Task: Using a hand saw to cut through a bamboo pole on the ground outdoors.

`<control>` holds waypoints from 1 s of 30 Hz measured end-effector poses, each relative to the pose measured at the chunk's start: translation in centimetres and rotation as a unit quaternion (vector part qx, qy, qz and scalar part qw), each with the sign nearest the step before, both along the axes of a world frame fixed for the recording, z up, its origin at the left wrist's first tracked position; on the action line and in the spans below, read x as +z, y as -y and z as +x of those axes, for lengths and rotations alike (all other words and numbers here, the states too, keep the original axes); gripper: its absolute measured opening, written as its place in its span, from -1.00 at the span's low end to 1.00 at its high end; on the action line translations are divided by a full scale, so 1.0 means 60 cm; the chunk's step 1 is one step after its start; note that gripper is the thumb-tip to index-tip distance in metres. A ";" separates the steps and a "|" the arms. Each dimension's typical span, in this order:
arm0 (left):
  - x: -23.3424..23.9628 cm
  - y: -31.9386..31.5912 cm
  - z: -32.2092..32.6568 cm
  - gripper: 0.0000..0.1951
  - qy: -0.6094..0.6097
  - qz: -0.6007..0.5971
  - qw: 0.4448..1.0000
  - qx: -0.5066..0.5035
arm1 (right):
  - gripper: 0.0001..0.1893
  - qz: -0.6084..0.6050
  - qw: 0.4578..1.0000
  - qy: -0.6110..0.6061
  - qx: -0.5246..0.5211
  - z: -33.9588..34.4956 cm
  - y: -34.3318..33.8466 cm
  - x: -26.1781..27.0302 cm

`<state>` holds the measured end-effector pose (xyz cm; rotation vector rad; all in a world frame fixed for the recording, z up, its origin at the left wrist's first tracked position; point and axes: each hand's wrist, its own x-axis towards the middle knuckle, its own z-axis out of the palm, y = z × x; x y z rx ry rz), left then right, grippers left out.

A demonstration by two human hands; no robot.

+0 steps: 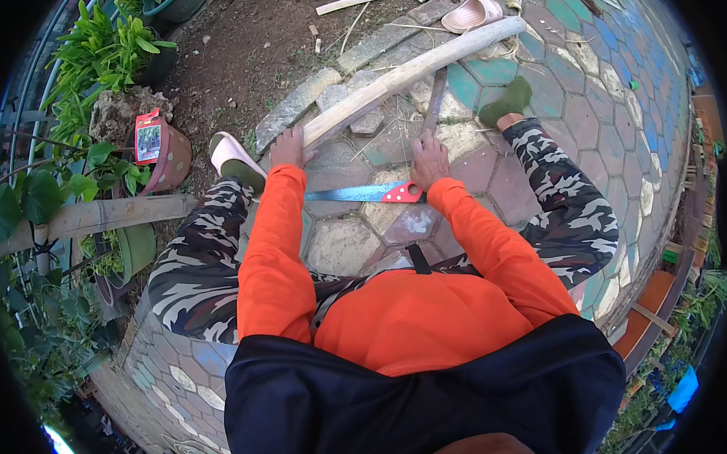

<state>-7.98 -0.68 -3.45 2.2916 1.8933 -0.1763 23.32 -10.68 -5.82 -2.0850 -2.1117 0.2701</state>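
My left hand [288,148] grips the near end of a long, pale, peeled wooden pole [412,72], which slants away to the upper right. Below the pole, my right hand [429,160] is closed on the near end of a machete-like blade tool [435,101]; its dark blade points away, and its far end meets the pole's edge. A hand saw [362,193] with a blue-grey blade and a red handle lies on the paving between my forearms, its handle just below my right hand.
A pink slipper [471,15] lies by the pole's far end. Stone edging [299,103] borders bare soil with wood pieces [361,0]. At left stand a pink flowerpot [170,155], a bamboo rail [105,221] and potted plants. My feet are on either side of the pole.
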 end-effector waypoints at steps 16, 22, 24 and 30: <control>0.004 0.001 -0.003 -0.28 -0.025 -0.022 0.999 0.020 | -0.16 -0.168 0.923 0.147 0.313 -0.035 0.080 0.029; 0.001 -0.009 -0.001 -0.29 -0.011 -0.035 0.999 0.021 | -0.32 -0.208 0.940 -0.109 0.248 0.023 0.104 0.081; -0.003 -0.009 0.001 -0.28 -0.009 -0.033 0.999 0.018 | -0.42 -0.206 0.929 -0.166 0.257 0.053 0.111 0.089; 0.006 -0.007 -0.009 -0.28 -0.013 -0.043 0.998 0.033 | -0.70 -0.542 0.690 -0.480 -0.026 0.161 0.084 0.278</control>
